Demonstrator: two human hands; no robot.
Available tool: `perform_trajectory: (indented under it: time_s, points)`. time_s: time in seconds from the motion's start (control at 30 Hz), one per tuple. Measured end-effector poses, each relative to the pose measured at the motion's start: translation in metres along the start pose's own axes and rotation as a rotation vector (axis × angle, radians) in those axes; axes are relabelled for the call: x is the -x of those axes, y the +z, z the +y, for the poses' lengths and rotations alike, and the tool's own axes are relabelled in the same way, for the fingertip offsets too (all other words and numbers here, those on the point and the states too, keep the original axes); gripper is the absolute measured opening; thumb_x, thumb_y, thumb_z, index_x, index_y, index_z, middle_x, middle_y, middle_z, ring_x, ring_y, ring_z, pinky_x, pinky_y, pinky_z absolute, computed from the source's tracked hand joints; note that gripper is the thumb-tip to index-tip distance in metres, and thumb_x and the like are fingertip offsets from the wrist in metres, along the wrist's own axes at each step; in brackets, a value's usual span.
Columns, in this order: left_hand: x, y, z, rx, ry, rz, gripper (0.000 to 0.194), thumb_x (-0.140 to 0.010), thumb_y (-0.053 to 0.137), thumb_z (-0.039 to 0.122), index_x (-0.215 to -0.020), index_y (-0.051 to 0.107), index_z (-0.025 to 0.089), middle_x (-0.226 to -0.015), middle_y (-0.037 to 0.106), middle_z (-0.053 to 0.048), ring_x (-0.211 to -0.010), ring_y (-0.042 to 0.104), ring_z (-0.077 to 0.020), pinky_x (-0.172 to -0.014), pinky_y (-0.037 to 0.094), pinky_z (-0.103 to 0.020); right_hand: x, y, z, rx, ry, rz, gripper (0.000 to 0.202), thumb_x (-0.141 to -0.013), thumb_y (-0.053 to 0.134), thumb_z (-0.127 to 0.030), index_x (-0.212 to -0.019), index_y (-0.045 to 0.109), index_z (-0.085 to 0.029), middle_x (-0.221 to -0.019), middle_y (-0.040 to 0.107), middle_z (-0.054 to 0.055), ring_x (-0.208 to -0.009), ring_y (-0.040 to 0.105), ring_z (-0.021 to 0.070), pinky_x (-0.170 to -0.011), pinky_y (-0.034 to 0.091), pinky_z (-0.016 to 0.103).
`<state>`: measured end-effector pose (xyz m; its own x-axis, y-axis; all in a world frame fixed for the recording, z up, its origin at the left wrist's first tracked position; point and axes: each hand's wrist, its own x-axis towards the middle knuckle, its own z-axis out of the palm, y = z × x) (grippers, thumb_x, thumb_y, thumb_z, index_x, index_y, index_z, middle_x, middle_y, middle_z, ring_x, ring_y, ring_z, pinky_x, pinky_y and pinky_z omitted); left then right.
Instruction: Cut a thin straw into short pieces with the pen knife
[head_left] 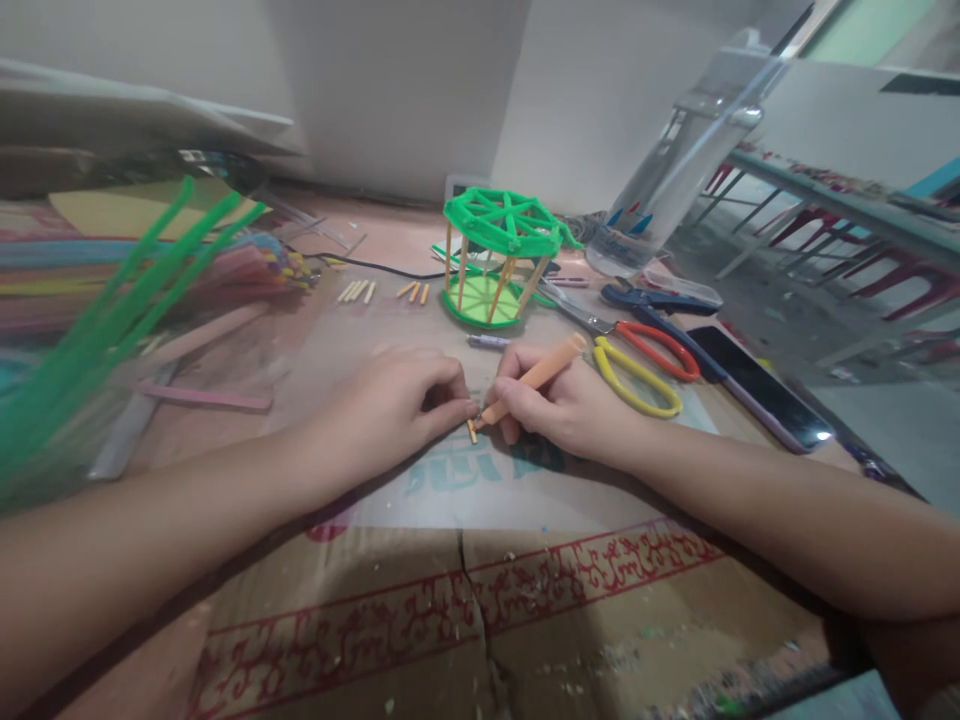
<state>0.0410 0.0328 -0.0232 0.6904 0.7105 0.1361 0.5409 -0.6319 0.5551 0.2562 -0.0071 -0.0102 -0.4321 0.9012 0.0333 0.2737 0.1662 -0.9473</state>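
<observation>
My right hand [551, 395] is closed around an orange marker pen [551, 366], its tip down against a small yellow-orange stick [472, 432]. From the other side, the thumb and forefinger of my left hand [416, 395] pinch the far end of that stick on the white sheet [360, 500]. Just beyond the hands stands a green model [504, 255] with a spoked top, stick posts and a round base. To its left lie short pale sticks [357, 291] and orange sticks [414, 292]. A grey pen [487, 342] rests in front of the model.
Scissors [652, 350] with red and yellow handles, blue-handled pliers [667, 310] and a phone [761, 385] lie at right. A clear container [645, 180] stands behind them. Green strips [142, 320] and coloured bundles crowd the left. Printed cardboard [420, 620] lies under the sheet.
</observation>
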Motion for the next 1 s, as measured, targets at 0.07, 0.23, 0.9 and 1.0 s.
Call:
perform_trajectory:
  time_s: [0.07, 0.23, 0.9, 1.0]
  points:
    - [-0.0001, 0.0012, -0.0017, 0.008, 0.005, 0.009, 0.024, -0.096, 0.064, 0.036, -0.078, 0.067, 0.021, -0.074, 0.067, 0.0, -0.07, 0.057, -0.0176, -0.07, 0.036, -0.031, 0.0007, 0.0, 0.0006, -0.027, 0.013, -0.033, 0.025, -0.096, 0.068, -0.031, -0.08, 0.05, -0.023, -0.059, 0.065, -0.004, -0.058, 0.065, 0.0132, -0.054, 0.048, 0.022]
    - [-0.0002, 0.0037, -0.0047, 0.004, 0.025, 0.035, 0.025, -0.096, 0.066, 0.036, -0.076, 0.067, 0.021, -0.074, 0.067, 0.001, -0.071, 0.057, -0.0181, -0.071, 0.035, -0.032, 0.001, -0.0003, 0.0012, -0.008, -0.018, -0.019, 0.023, -0.096, 0.067, -0.03, -0.08, 0.052, -0.022, -0.061, 0.065, -0.003, -0.057, 0.064, 0.0121, -0.053, 0.047, 0.022]
    - [-0.0009, 0.0049, -0.0037, 0.004, 0.013, 0.026, 0.03, -0.096, 0.061, 0.043, -0.076, 0.064, 0.021, -0.073, 0.066, 0.0, -0.069, 0.056, -0.0183, -0.07, 0.034, -0.033, 0.0023, 0.0004, 0.0015, 0.043, -0.025, -0.014, 0.023, -0.095, 0.065, -0.032, -0.079, 0.051, -0.023, -0.058, 0.064, -0.003, -0.054, 0.066, 0.0132, -0.048, 0.045, 0.02]
    - [-0.0014, 0.0042, -0.0024, 0.011, 0.003, 0.026, 0.03, -0.096, 0.061, 0.044, -0.077, 0.065, 0.021, -0.074, 0.066, 0.0, -0.069, 0.056, -0.0181, -0.071, 0.034, -0.033, 0.0025, 0.0004, 0.0013, 0.028, -0.016, -0.037, 0.022, -0.094, 0.065, -0.031, -0.079, 0.05, -0.022, -0.057, 0.064, -0.003, -0.053, 0.064, 0.0129, -0.047, 0.044, 0.02]
